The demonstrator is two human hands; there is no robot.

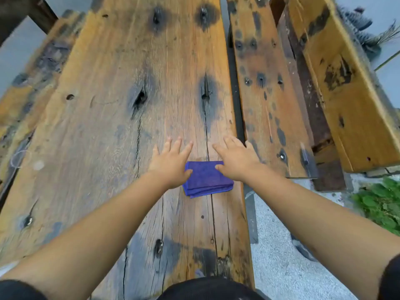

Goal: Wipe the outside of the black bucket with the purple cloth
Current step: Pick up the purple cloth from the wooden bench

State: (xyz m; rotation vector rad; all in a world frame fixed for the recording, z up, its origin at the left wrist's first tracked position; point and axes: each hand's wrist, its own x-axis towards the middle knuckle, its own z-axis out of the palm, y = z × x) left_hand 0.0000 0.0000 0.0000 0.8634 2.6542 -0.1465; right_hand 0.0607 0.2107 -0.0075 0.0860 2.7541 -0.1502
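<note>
- Presently the cloth [207, 178] lies folded flat on the plank [121, 118], near its right edge and close to the person.
- Left hand [171, 163] has fingers spread and straight, thumb touching the cloth's left edge.
- Right hand [236, 161] has fingers spread, thumb on the cloth's top-right part; neither hand grips anything.
- Judgement: the hands bracket the cloth to steady or gather it.
- Bucket not in view.
- Surface: weathered, cracked, dark-stained wood. More planks [270, 94] right; gravel [281, 256] and weeds [381, 202] below.

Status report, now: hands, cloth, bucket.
Left hand and right hand open, fingers straight, over the folded purple cloth on the wooden plank. Black bucket not in view. Nothing blocking the cloth.
</note>
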